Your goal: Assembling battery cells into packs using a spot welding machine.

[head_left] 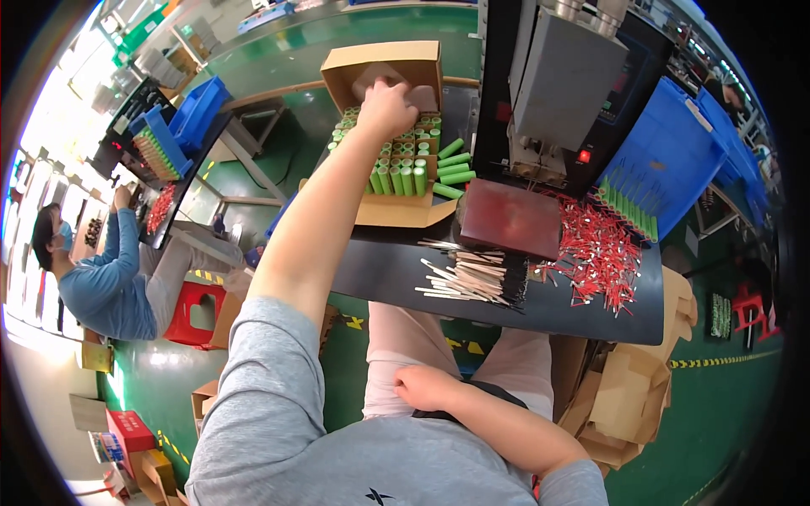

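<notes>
The fingers of the left hand (pixel 386 105) are curled shut on a grey card sheet (pixel 396 84) in the cardboard box (pixel 384 59) at the surface's far left corner. Lifting it level would avoid snagging the green cells (pixel 403 160), which stand upright beneath, long axes vertical. The right hand (pixel 426 388) rests loosely closed on the lap, holding nothing.
</notes>
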The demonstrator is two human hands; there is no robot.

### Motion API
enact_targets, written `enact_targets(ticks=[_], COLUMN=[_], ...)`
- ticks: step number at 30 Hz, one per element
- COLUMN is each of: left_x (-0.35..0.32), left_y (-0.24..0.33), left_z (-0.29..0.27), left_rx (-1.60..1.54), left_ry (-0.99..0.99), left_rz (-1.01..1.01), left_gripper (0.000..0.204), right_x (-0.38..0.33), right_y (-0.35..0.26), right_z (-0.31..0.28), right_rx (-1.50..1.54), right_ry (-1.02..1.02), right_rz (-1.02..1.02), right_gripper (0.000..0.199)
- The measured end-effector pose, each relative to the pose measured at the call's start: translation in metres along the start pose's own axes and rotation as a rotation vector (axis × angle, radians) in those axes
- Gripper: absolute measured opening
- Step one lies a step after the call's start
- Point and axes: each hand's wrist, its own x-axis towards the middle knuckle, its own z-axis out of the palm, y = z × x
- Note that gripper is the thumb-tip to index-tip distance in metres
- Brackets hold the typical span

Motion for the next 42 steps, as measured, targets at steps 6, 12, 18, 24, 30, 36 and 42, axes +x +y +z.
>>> enact_targets(ticks=[6,12,18,24,30,36,42], left_x=[-0.049,-0.180,-0.329,-0.328,-0.211,-0.203,-0.227], left_y=[0.021,0.019,0.045,0.059,0.031,0.051,0.027], left_z=[-0.027,-0.090,-0.100,-0.125,-0.110,-0.068,-0.043], left_rx=[-0.404,-1.002,-1.604,-1.473,-0.727,-0.458,-0.298], left_ry=[0.598,0.543,-0.362,-0.820,0.064,-0.018,-0.010], left_rz=[0.060,-0.156,-0.320,-0.255,-0.108,0.193,0.263], left_gripper=[0.017,0.017,0.030,0.039,0.025,0.026,0.034], right_x=[-0.008,-0.023,-0.060,-0.079,-0.105,-0.121,-0.120], right_y=[0.000,-0.033,-0.074,-0.046,-0.003,0.003,0.021], right_z=[-0.007,-0.034,-0.085,-0.093,-0.066,-0.056,-0.052], right_rx=[0.027,0.319,0.250,0.154,0.547,0.367,0.521], right_ry=[0.005,0.514,0.821,0.829,0.767,0.626,0.679], right_rz=[-0.001,-0.167,-0.464,-0.393,-0.178,-0.160,-0.052], right_gripper=[0.023,0.060,0.077,0.046,0.043,0.036,0.034])
